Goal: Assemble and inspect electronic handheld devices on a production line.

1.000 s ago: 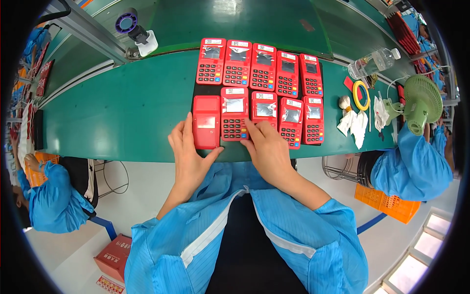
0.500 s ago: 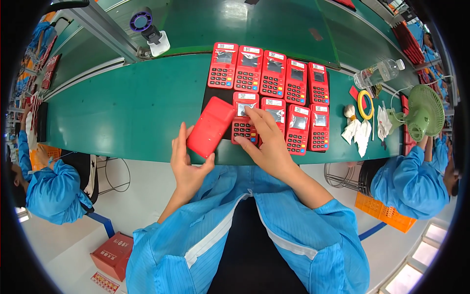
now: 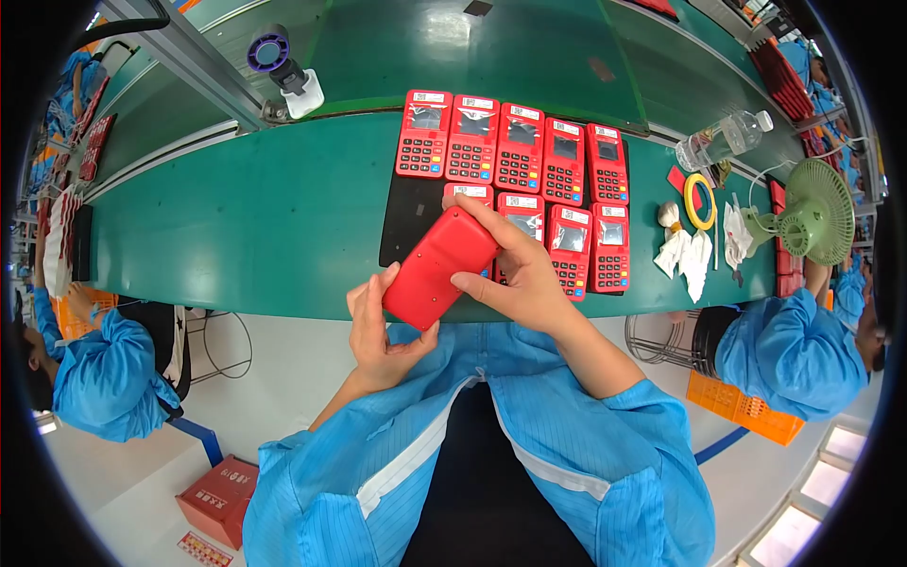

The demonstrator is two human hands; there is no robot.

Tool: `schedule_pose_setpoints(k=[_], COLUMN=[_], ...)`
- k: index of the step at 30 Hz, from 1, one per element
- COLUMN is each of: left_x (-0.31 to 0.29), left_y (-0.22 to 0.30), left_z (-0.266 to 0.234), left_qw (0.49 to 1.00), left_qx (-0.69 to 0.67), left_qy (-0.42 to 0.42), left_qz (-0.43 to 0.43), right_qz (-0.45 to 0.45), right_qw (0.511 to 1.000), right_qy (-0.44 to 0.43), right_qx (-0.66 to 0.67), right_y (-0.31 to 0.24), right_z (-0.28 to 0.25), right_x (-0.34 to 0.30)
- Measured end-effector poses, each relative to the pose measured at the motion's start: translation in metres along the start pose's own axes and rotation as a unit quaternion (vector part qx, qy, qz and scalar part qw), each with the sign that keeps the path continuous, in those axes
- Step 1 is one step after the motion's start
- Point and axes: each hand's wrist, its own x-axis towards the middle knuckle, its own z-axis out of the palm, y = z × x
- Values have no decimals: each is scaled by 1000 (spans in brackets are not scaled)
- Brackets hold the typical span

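Both my hands hold one red payment terminal (image 3: 437,269) back-up over the counter (image 3: 246,227): left hand (image 3: 383,331) cradles it, right hand (image 3: 515,274) clasps its top. Next I'd judge inspecting it.

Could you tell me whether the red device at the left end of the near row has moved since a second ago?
Yes. The red device left the black mat, now held tilted, back-up, in both hands.

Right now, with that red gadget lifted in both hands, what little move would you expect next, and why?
Probably a short tilt to look over its back. The red handheld terminal is held above the table edge, plain back up, keypad hidden, with the left hand at its lower end and the right hand at its side. The other terminals lie keypad up on the green table.
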Motion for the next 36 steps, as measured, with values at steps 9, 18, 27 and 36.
schedule_pose_setpoints(k=[9, 18, 27, 36], left_x=[21, 24, 36, 24], left_y=[34, 40, 38, 0], left_z=[-1, -5, -14, -28], left_qw=[774, 677, 596, 391], left_qx=[-523, -578, -606, -750], left_qy=[-44, -82, -101, -34], left_qz=[-354, -447, -517, -532], right_qz=[9, 104, 140, 248], right_qw=[999, 994, 984, 967], right_qy=[20, 33, 42, 11], right_qx=[31, 9, -102, -63], right_y=[8, 6, 10, -2], right_z=[-18, -19, -16, -11], right_x=[7, 9, 9, 19])
